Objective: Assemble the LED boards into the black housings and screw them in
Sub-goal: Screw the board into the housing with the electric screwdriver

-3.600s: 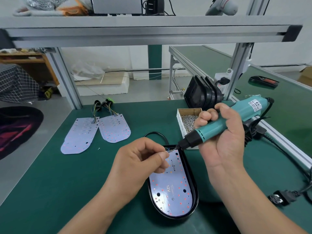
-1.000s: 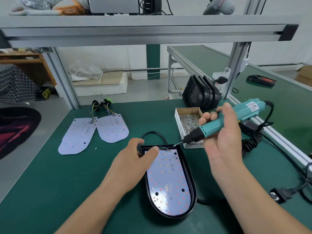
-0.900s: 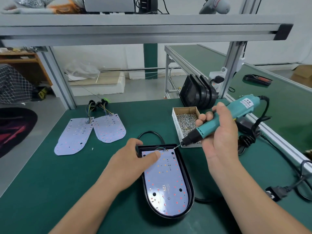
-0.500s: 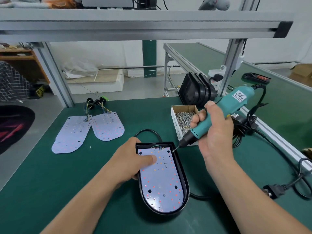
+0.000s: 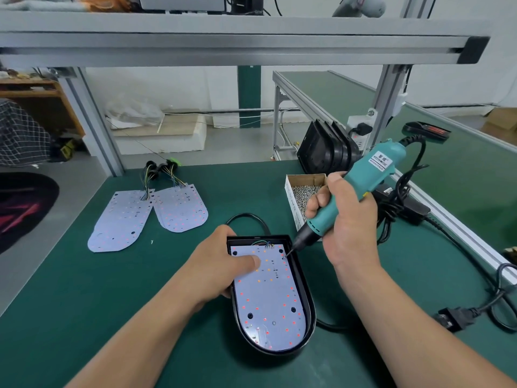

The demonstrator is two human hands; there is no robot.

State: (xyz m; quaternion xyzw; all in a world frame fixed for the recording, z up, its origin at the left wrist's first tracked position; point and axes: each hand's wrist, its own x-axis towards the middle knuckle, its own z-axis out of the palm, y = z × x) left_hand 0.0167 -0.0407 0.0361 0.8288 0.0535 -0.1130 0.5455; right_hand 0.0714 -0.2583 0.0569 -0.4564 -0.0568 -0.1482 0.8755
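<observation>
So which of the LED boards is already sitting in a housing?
The board under the thumb of the left hand, inside the black housing, screwdriver at its corner. The loose boards lie bare on the table, farther left.

Left hand [image 5: 221, 264] grips black housing [image 5: 310, 310]; right hand [image 5: 352, 228] holds screwdriver [image 5: 375, 175], bit at LED board [image 5: 268, 303] corner.

Green matte counter [image 5: 84, 303]. Glossy black oval plastic housing [image 5: 309, 309]; its white flat LED board [image 5: 268, 298] is dotted red and orange. Teal plastic electric screwdriver [image 5: 377, 169], black nose. Loose white flat boards [image 5: 181, 208]: red dots.
</observation>
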